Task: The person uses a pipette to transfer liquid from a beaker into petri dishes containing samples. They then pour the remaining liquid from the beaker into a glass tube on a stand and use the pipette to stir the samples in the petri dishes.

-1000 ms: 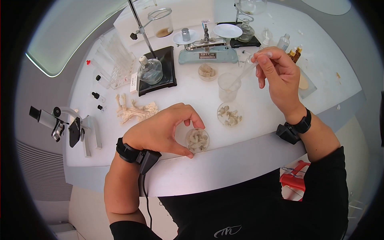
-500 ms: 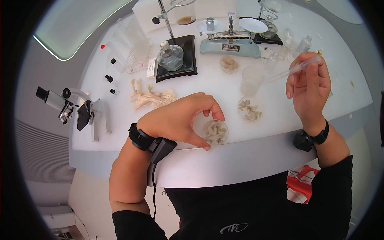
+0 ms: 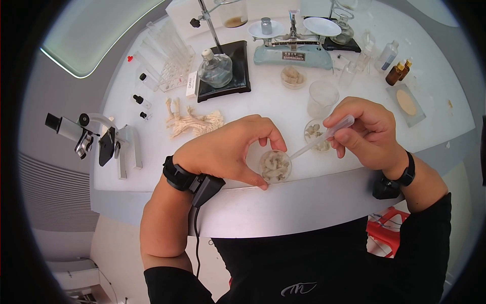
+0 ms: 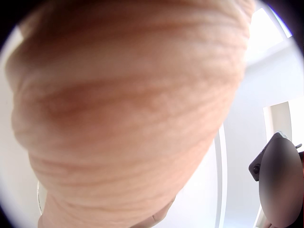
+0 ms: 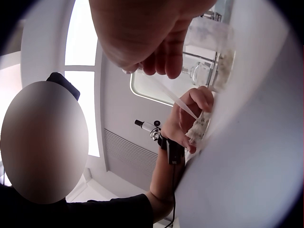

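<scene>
"What are your hands doing?"

"My left hand (image 3: 223,152) is curved round the near dish (image 3: 290,170), thumb and forefinger at its rim. My right hand (image 3: 367,131) pinches a clear plastic dropper (image 3: 342,124) by its bulb. The hands are apart."

"Where does the dropper point?"

"Down and to the left, its tip by the right side of the near dish. I can't tell whether it touches anything there."

"And the dish itself?"

"It sits close to the near edge of the table (image 3: 253,109), with soft, pale pieces (image 3: 275,167) in it. A second dish (image 3: 306,133) is just beyond it to the right, partly hidden by my right hand, and a clear beaker (image 3: 322,104) stands on that one's far side."

"What else is about?"

"A cream-coloured, stringy bundle (image 3: 192,121) lies to the left, with a microscope (image 3: 106,142) farther left. At the far side there's a balance (image 3: 291,57) with a metal weight (image 3: 266,25) on its left pan. Brown bottles (image 3: 395,74) stand to the right, on the far side of my right hand."
</scene>
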A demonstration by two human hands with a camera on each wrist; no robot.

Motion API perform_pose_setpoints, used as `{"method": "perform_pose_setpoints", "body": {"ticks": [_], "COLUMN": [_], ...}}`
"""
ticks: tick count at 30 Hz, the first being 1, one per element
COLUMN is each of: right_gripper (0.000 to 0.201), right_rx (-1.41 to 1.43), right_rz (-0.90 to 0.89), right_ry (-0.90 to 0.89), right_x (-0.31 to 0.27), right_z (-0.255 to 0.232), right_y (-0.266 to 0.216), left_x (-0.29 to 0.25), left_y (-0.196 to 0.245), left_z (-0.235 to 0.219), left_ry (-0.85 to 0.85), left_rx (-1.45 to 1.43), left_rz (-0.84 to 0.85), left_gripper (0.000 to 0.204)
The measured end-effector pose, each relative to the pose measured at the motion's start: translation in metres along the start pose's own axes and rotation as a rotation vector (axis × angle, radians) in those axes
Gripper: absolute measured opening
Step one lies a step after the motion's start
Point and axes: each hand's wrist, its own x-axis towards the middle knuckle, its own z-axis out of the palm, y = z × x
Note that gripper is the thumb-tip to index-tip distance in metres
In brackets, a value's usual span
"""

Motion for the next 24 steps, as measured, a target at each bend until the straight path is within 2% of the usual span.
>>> {"method": "perform_pose_setpoints", "body": {"ticks": [10,12,24], "right_gripper": [0.018,0.015,0.012], "right_rx": [-0.084,-0.175,-0.222], "right_rz": [-0.027,-0.064,-0.141], "right_ry": [-0.029,-0.039,-0.043], "right_x": [0.0028,0.0032,0.004], "right_z": [0.0013,-0.0003,-0.0003], "right_y": [-0.0023,-0.0037,-0.0039], "left_x": [-0.0003,-0.0002,-0.0002], "left_y": [-0.0001,-0.0001,0.0001], "left_z": [0.0001,-0.0002,0.0006], "left_ry": [0.0,-0.004,0.0], "left_rx": [-0.008,-0.006,0.004], "left_rz": [-0.007,-0.007,-0.016], "left_gripper": [0.067,0.067,0.066]}}
